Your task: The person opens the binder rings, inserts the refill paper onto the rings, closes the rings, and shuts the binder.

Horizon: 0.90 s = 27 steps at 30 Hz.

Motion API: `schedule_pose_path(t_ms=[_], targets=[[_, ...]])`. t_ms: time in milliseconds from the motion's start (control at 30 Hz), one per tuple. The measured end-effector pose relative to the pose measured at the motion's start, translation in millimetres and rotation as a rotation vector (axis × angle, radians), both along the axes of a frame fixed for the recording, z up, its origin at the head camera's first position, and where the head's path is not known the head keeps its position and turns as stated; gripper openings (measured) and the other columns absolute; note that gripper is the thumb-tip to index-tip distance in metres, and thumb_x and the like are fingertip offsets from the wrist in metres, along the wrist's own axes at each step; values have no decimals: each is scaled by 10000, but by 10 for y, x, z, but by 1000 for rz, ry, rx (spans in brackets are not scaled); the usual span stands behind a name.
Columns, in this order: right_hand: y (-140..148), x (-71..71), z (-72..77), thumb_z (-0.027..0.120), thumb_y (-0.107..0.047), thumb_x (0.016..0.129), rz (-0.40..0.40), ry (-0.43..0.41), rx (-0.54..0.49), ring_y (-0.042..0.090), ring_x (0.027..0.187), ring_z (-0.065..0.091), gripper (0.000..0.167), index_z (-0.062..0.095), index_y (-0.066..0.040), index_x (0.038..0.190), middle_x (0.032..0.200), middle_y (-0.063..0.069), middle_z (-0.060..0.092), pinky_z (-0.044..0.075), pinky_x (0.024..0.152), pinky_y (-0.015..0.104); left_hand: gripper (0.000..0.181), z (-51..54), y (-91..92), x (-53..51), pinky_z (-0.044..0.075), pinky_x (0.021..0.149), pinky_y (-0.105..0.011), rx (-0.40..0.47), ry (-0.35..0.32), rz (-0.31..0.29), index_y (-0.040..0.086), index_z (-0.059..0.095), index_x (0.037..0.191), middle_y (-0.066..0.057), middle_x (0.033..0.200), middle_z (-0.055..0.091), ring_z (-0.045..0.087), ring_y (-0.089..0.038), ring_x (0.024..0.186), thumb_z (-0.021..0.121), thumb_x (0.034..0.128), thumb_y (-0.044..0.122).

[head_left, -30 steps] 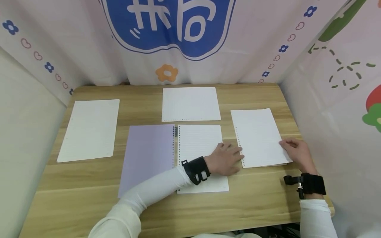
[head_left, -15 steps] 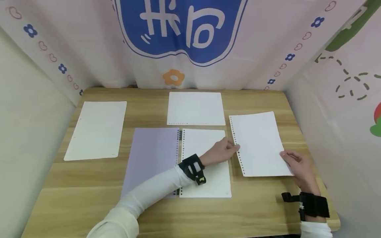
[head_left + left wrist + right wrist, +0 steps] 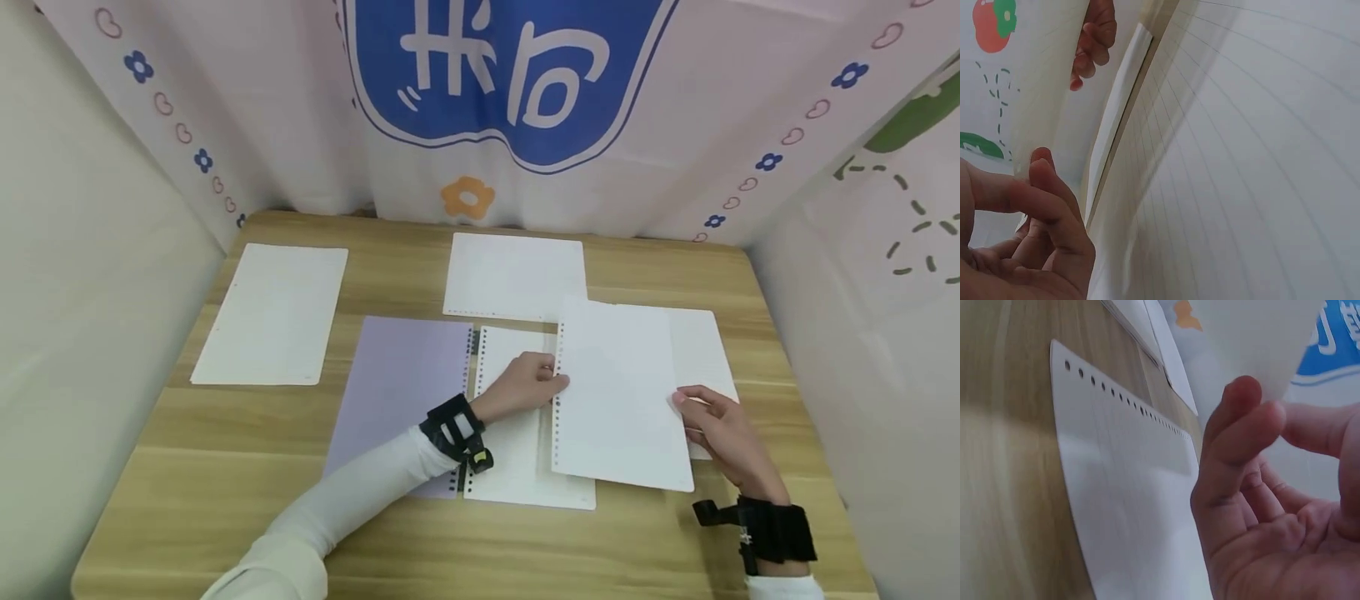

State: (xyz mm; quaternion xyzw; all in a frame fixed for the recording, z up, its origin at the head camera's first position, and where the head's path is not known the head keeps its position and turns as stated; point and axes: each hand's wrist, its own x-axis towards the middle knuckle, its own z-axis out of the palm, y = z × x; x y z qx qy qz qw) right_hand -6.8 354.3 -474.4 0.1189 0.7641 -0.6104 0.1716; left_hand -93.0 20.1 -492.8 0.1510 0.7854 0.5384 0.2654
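A white sheet with punched holes (image 3: 618,392) is held raised between two hands, over part of the notebook's right page and part of another sheet. The left hand (image 3: 521,387) pinches its holed left edge; the left wrist view shows that hand (image 3: 1035,225) with thumb and fingertips together on the paper. At its right edge the right hand (image 3: 723,433) pinches the sheet, as the right wrist view shows of this hand (image 3: 1260,481). Below the left hand lies the ring notebook, with a purple left side (image 3: 405,392) and a lined white page (image 3: 502,458).
Another holed sheet (image 3: 701,350) lies under and to the right of the raised one. One sheet lies crosswise at the back (image 3: 513,275), and another lies at the left (image 3: 273,317). A printed curtain (image 3: 300,125) hangs behind the wooden table (image 3: 225,500).
The hands have lifted a sheet off the right-hand paper and moved it left, partly over the notebook. The left hand went from lying spread to pinching the edge. The camera view has shifted.
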Motion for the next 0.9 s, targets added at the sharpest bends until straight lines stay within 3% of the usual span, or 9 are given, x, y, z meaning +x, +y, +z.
schedule_pose_path(t_ms=[33,200,300,433,533,700,900], targets=[[-35,-22,-2,630,-346,1094,9,5,22,58,861,672,360,613,-52,1301,990,-111,723,578,754,240,238,6,-42,16,332,542,-228,-7,-1,0,121,639,878,59,641,531,429,-99,581,623,1068,264],[-250,-90,-28,656,-334,1082,17,33,126,89,720,574,347,668,-12,1212,829,-124,716,538,695,264,227,22,-246,106,346,523,-221,-40,-5,10,146,644,883,67,637,523,432,-90,570,631,1066,279],[-400,-133,-32,662,-318,1080,11,60,132,95,704,557,362,669,20,1209,814,-106,723,531,685,265,267,48,-391,138,371,513,-231,-58,29,30,93,625,886,35,648,515,460,-117,570,635,1065,291],[-614,-173,-46,691,-312,1064,-17,74,108,98,719,572,359,684,27,1184,832,-89,752,525,681,261,330,99,-604,168,524,623,-270,-132,55,86,35,670,1146,-21,883,699,671,-167,777,643,1060,352],[-752,-158,-80,706,-297,1055,-37,64,81,98,693,555,342,692,27,1162,792,-89,737,507,667,256,494,124,-751,180,591,768,-338,-209,63,127,47,572,1410,-73,1142,743,718,-209,977,651,1053,379],[-910,-113,-151,709,-281,1053,-45,45,68,117,646,497,348,690,43,1180,710,-72,677,445,619,252,593,151,-924,157,550,925,-421,-306,195,139,41,459,1521,-135,1386,621,623,-244,1108,652,1059,359],[-1055,-87,-221,729,-293,1040,-65,14,68,119,672,567,360,712,37,1181,766,-47,748,481,635,251,639,136,-990,146,431,1134,-589,-434,375,42,62,456,1596,-144,1685,388,418,-413,1428,625,1068,380]])
